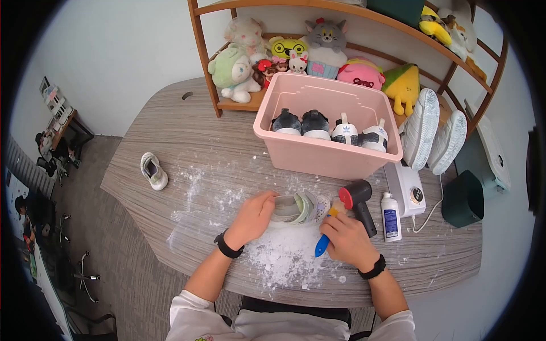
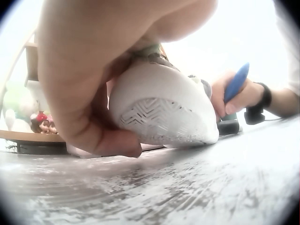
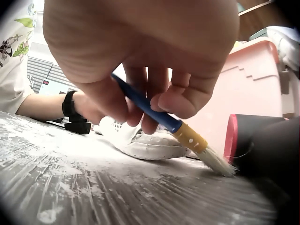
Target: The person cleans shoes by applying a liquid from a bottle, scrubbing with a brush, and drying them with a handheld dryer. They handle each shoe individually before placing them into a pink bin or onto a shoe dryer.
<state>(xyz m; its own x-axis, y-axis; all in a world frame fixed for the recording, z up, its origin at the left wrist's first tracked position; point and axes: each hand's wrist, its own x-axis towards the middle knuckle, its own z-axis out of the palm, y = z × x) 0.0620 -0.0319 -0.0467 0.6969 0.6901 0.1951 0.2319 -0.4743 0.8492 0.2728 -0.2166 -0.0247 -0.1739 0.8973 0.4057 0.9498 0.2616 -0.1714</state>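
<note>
A white shoe (image 1: 290, 209) lies on the powder-strewn table, its patterned sole (image 2: 161, 119) facing the left wrist camera. My left hand (image 1: 255, 215) grips the shoe's heel end, fingers curled round it. My right hand (image 1: 348, 238) pinches the blue handle (image 3: 149, 107) of a brush, beside the toe end. The brush's pale bristles (image 3: 218, 161) point down near the table, apart from the shoe in the right wrist view. White powder (image 1: 284, 256) is spread on the table in front of the shoe.
Behind stands a pink bin (image 1: 324, 156) holding shoes. A black-and-red dryer (image 1: 361, 202), a white bottle (image 1: 391, 219) and a white device (image 1: 408, 190) are at the right. Another white shoe (image 1: 153, 172) sits at the left; plush toys (image 1: 233, 74) fill the shelf.
</note>
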